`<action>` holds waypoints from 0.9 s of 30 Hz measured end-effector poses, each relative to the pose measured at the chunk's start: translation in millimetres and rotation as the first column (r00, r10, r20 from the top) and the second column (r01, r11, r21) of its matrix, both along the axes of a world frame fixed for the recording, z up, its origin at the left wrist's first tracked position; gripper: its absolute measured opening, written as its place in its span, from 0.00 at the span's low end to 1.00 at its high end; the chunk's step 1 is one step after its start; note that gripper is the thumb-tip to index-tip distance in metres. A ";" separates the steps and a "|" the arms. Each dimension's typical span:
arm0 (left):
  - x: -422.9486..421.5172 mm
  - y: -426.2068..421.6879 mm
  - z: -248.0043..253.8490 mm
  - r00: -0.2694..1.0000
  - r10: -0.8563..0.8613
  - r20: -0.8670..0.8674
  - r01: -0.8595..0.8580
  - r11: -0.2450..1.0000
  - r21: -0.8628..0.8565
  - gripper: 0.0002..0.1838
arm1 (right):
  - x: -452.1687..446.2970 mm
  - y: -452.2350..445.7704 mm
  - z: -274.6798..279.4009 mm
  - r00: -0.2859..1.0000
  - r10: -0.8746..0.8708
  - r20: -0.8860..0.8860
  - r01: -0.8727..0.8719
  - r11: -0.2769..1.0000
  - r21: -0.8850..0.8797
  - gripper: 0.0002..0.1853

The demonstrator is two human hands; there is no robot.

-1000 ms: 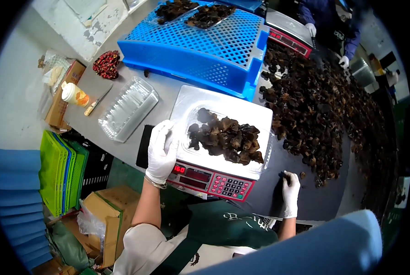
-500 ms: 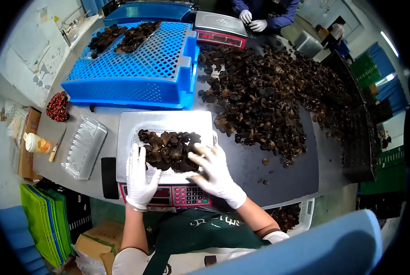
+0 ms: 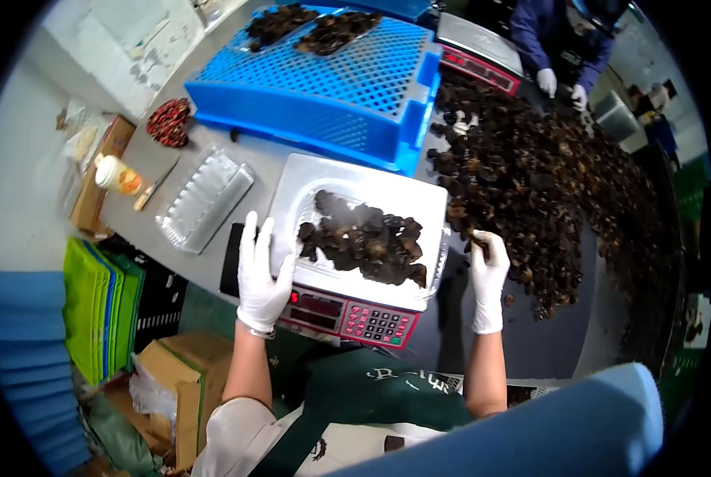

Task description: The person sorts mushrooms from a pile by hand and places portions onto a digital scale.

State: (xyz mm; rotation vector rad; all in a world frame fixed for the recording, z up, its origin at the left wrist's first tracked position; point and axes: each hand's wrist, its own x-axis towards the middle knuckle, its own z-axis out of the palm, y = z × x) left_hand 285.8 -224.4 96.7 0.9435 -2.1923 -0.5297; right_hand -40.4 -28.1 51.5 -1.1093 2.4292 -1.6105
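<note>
Dark brown wood ear mushrooms [image 3: 371,240] lie in a clear plastic tray [image 3: 440,266] on a digital scale [image 3: 304,179]. At the scale's left side, my left hand [image 3: 262,278] in a white glove is open, its fingers stretched upward close to the tray. My right hand [image 3: 489,278], also gloved, is right of the scale at the near left edge of a large mushroom heap [image 3: 546,191]. Its thumb and fingers are pinched together around what looks like a small brown mushroom piece, partly hidden by the fingertips.
An upturned blue crate [image 3: 308,119] behind the scale carries filled trays [image 3: 336,33]. Left are an unused clear tray [image 3: 204,203], a knife [image 3: 155,187], a cup [image 3: 118,175] and a red-black bundle [image 3: 169,123]. Across the table, a gloved co-worker [image 3: 562,56] stands near another scale [image 3: 483,52].
My right hand has left the tray and moved right to the heap, its fingers now pinched. My left hand stays beside the tray. The camera view has turned; the co-worker's hands have moved to the heap.
</note>
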 end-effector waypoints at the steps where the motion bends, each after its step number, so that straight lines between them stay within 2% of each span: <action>1: 0.0 -0.8 0.7 1.000 0.005 0.005 -0.005 1.000 -0.012 0.31 | 14.0 -8.0 14.6 0.999 0.034 0.042 -0.031 0.998 -0.058 0.10; 2: -1.1 -1.5 1.1 1.000 0.004 0.005 -0.004 1.000 -0.023 0.31 | 23.9 -13.5 24.3 0.995 0.063 0.078 -0.054 0.992 -0.118 0.10; 3: -2.2 -2.0 0.7 1.000 -0.003 0.003 0.003 1.000 -0.012 0.31 | 26.3 -16.3 26.2 0.988 0.106 -0.110 -0.115 0.991 -0.076 0.11; 4: -3.0 -2.7 -1.3 1.000 -0.010 0.002 0.010 1.000 -0.029 0.30 | 37.7 -23.1 39.8 0.985 0.132 -0.107 -0.144 0.983 -0.113 0.11; 6: -4.4 -3.1 -4.6 1.000 -0.019 -0.011 0.019 1.000 -0.008 0.30 | 50.8 -27.7 46.1 0.951 0.210 -0.226 -0.215 0.977 0.002 0.13; 8: -3.8 -5.0 -11.3 1.000 -0.020 -0.002 0.020 1.000 0.000 0.30 | 66.3 -36.0 56.1 0.839 0.383 -0.386 -0.284 0.914 0.288 0.18; 9: -4.2 -5.0 -9.8 1.000 -0.012 0.026 0.013 1.000 -0.021 0.30 | 66.0 -35.5 44.7 0.849 0.453 -0.272 -0.371 0.878 0.303 0.23; 10: -3.4 -6.1 -10.7 0.999 -0.006 0.047 0.007 1.000 -0.026 0.29 | 68.2 -33.0 46.0 0.857 0.436 -0.274 -0.355 0.886 0.297 0.25; 12: 1.5 -10.2 -11.8 0.999 -0.005 0.048 0.007 0.999 -0.040 0.29 | 63.9 -25.4 39.9 0.948 0.310 -0.077 -0.304 0.949 0.079 0.25; 14: 5.6 -12.5 -11.6 0.998 0.023 0.056 -0.022 0.999 -0.028 0.30 | 51.8 -12.5 50.0 0.966 0.234 0.111 -0.231 0.972 -0.036 0.22; 16: 9.0 -17.2 -12.6 0.997 0.057 0.056 -0.055 0.998 -0.044 0.29 | 38.7 0.6 37.4 0.971 0.160 0.176 -0.150 0.986 -0.069 0.19; 18: 10.0 -21.7 -12.4 0.998 0.056 0.039 -0.054 0.998 -0.036 0.29 | 30.4 11.7 29.0 0.973 0.115 0.202 -0.118 0.993 0.006 0.15; 19: 8.9 -23.2 -11.2 0.999 0.046 0.018 -0.046 0.999 -0.026 0.28 | 30.4 14.0 25.0 0.986 0.107 0.131 -0.111 0.994 0.021 0.13; 20: 6.0 -23.3 -9.6 0.999 0.050 -0.013 -0.051 0.998 -0.045 0.26 | 32.6 19.1 22.6 0.986 0.095 0.140 -0.105 0.992 0.070 0.13; 22: 4.1 -26.5 -12.7 0.998 0.024 -0.051 -0.016 0.990 0.140 0.23 | 39.0 22.2 24.9 0.981 0.129 0.142 -0.151 0.976 0.157 0.12; 23: 1.2 -25.0 -14.3 0.994 0.032 -0.105 -0.010 0.979 0.203 0.20 | 44.5 22.3 26.1 0.963 0.098 0.253 -0.149 0.970 0.193 0.13; 24: -1.9 -24.5 -14.4 0.995 0.035 -0.097 -0.014 0.977 0.211 0.17 | 50.9 19.9 26.2 0.957 0.080 0.280 -0.135 0.974 0.183 0.16; 26: -5.7 -21.7 -9.8 0.998 0.029 -0.053 -0.010 0.944 0.330 0.16 | 58.6 20.5 38.2 0.927 0.049 0.372 -0.180 0.928 0.326 0.20; 27: -7.0 -22.8 -20.1 0.997 -0.011 -0.078 0.027 0.979 0.201 0.19 | 63.2 19.7 39.3 0.924 0.061 0.377 -0.196 0.922 0.332 0.24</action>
